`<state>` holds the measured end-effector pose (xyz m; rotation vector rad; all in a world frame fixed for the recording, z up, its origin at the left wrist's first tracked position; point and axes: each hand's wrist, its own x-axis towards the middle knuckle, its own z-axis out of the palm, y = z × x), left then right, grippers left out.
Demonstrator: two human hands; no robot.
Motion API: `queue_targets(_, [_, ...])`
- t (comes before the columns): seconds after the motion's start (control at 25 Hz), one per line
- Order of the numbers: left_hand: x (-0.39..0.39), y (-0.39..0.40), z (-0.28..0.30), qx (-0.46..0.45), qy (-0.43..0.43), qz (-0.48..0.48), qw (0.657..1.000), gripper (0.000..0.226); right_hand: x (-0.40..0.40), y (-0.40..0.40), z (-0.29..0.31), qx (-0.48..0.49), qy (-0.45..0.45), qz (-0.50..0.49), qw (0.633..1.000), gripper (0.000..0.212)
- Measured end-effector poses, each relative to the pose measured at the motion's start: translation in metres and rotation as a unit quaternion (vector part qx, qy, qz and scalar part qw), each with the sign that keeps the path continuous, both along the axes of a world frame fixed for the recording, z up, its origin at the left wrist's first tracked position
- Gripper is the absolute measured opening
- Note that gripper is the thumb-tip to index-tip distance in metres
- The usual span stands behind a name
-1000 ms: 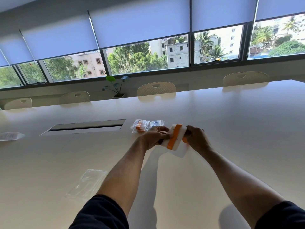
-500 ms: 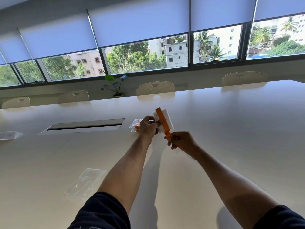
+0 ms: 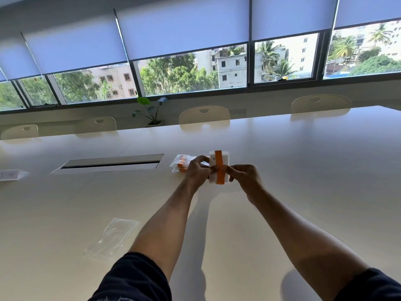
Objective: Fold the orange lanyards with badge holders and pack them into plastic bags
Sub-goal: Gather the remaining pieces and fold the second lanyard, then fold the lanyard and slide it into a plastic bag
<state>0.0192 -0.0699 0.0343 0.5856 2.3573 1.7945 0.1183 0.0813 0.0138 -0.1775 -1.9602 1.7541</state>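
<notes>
A white badge holder is held upright above the table, with an orange lanyard running down its face. My left hand grips the holder's left edge. My right hand pinches the lanyard at the holder's lower part. Behind my left hand lies a packed plastic bag with orange inside. An empty clear plastic bag lies flat on the table near my left forearm.
The long white table has a cable slot at the left and a paper name card at the far left edge. Several chairs and a potted plant stand along the far side under the windows.
The right hand, which had pulled the lanyard down and away, has come back up to the holder. The holder now stands upright with the strap vertical across it.
</notes>
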Motion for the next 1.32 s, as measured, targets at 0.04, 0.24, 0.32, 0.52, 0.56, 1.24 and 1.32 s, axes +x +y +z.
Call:
queue_targets(0.04, [0.001,0.000,-0.002,-0.007,0.001,-0.020,1.000,0.031,0.000,0.000,0.001,-0.008,-0.005,-0.002,1.000,0.017])
queue_targets(0.24, [0.006,-0.002,-0.004,-0.042,-0.018,-0.059,0.997,0.033,0.003,0.001,0.003,0.009,-0.014,0.002,1.000,0.019])
queue_targets(0.32, [0.010,-0.005,-0.003,-0.069,-0.021,-0.067,0.995,0.032,0.002,0.004,0.002,0.053,-0.018,-0.024,0.998,0.022])
queue_targets(0.52, [0.012,-0.006,-0.001,-0.140,-0.032,-0.091,0.985,0.027,-0.004,0.012,-0.007,0.172,-0.042,-0.103,0.979,0.015])
queue_targets(0.56, [0.013,-0.006,0.000,-0.147,-0.037,-0.097,0.984,0.027,-0.004,0.014,-0.009,0.188,-0.050,-0.117,0.974,0.015])
queue_targets(1.24, [0.002,-0.065,0.008,-0.739,0.146,0.004,0.658,0.050,-0.008,0.014,-0.049,-0.072,-0.146,0.058,0.985,0.017])
queue_targets(1.32, [-0.007,-0.088,0.014,-0.781,-0.017,0.067,0.621,0.048,-0.011,0.016,-0.051,-0.072,-0.145,0.058,0.985,0.013])
